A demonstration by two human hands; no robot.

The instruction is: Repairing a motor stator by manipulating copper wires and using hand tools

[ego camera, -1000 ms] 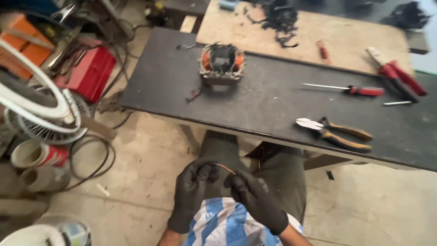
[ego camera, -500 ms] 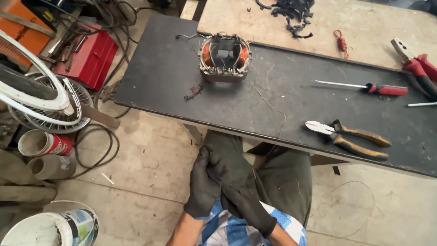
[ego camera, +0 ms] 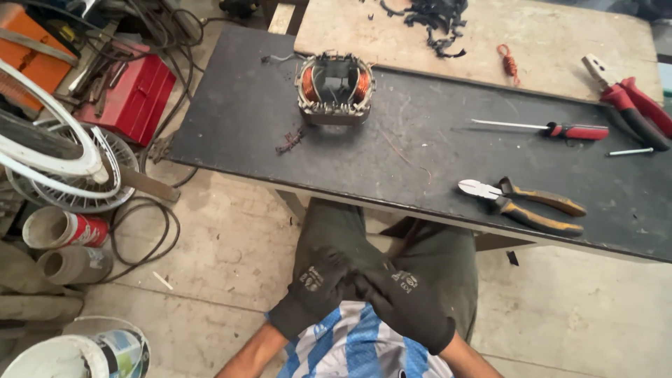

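Nearest the camera: left hand (ego camera: 315, 290) and right hand (ego camera: 406, 301), both in dark work gloves, low over the lap and a blue-and-white striped shirt (ego camera: 350, 346). The hands touch at the fingertips, fingers curled inward toward each other. Cannot tell whether anything is pinched between them; nothing shows in the grip.

Beyond the hands: knees in dark green trousers (ego camera: 364, 231), tucked against the front edge of the tabletop (ego camera: 245, 126), a dark sheet.

On the tabletop, near edge, right of centre: side cutters (ego camera: 521, 203) with orange-and-black handles, lying flat, well apart from the hands. Further back on the right: a red-handled screwdriver (ego camera: 539, 129), shaft pointing left. Far right: red-handled pliers (ego camera: 626, 101).

Centre back of the tabletop: a motor stator (ego camera: 334, 87), copper windings visible on both sides, standing upright. A small tuft of copper wire scrap (ego camera: 289, 142) lies just beside it, toward the front left.

Behind, on a pale board (ego camera: 560, 42): black shreds (ego camera: 434, 21) and a small red coil of wire (ego camera: 509, 61).

Floor, left side: a white fan guard (ego camera: 63, 161), a red metal box (ego camera: 129, 94), paint cans (ego camera: 66, 231).
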